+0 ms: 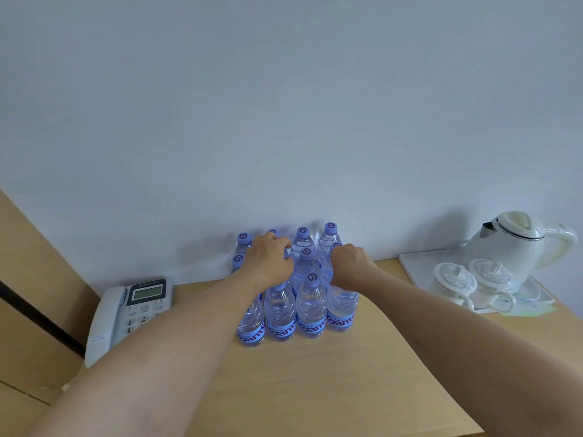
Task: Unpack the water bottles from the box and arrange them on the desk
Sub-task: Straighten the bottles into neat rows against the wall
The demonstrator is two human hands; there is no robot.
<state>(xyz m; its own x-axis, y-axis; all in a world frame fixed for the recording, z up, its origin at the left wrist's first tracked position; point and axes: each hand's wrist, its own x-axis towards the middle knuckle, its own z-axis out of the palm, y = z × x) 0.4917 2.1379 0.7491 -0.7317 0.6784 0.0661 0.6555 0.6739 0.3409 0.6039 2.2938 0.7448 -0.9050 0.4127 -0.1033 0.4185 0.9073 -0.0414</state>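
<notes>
Several clear water bottles point(311, 310) with purple caps and blue labels stand upright in tight rows on the wooden desk point(331, 383), against the white wall. My left hand point(269, 258) reaches over the left side of the group, its fingers curled down around a bottle in a middle row. My right hand point(350, 263) is closed around the top of a bottle on the right side. Both hands hide the caps they cover. No box is in view.
A white desk phone point(126, 313) lies at the desk's left edge. At the right, a white tray point(413, 266) carries a white kettle point(517, 244) and two lidded cups point(456, 279). A tan panel point(38, 279) stands to the left.
</notes>
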